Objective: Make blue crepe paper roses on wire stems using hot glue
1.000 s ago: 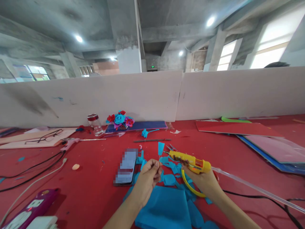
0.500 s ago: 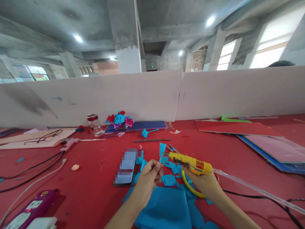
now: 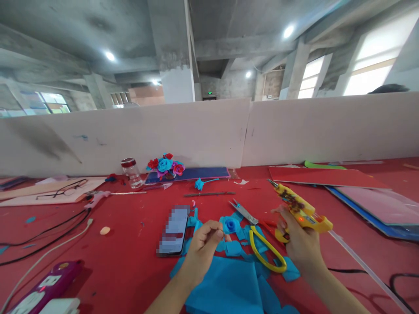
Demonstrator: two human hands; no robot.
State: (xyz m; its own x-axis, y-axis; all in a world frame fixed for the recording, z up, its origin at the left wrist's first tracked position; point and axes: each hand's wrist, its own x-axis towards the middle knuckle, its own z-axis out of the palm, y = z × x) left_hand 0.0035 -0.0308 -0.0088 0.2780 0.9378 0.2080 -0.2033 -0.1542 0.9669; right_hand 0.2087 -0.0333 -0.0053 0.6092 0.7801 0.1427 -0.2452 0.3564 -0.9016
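Observation:
My left hand [image 3: 203, 244] is closed in a pinch at the middle of the table. A small rolled blue paper rose [image 3: 231, 225] shows at its fingertips. My right hand [image 3: 303, 237] is wrapped around a yellow hot glue gun [image 3: 303, 207], whose metal nozzle points up and to the left, away from the rose. A clear glue stick [image 3: 363, 261] trails from its back. Between my hands lie scissors [image 3: 246, 213] with a yellow handle, over cut blue paper pieces [image 3: 233, 248]. A larger folded blue sheet [image 3: 225, 283] lies in front of me.
A phone [image 3: 173, 231] lies left of my left hand. Farther back are a blue flower on a stem [image 3: 199, 184], a thin dark stick [image 3: 209, 193], a flower bouquet [image 3: 165, 165] and a glass jar [image 3: 132, 173]. Coloured sheets [image 3: 376, 203] lie right; a purple power strip [image 3: 46, 283] sits front left.
My right hand has carried the glue gun right and away from my left hand, its nozzle now tilted upward. The blue rose and the scissors have come into clearer view.

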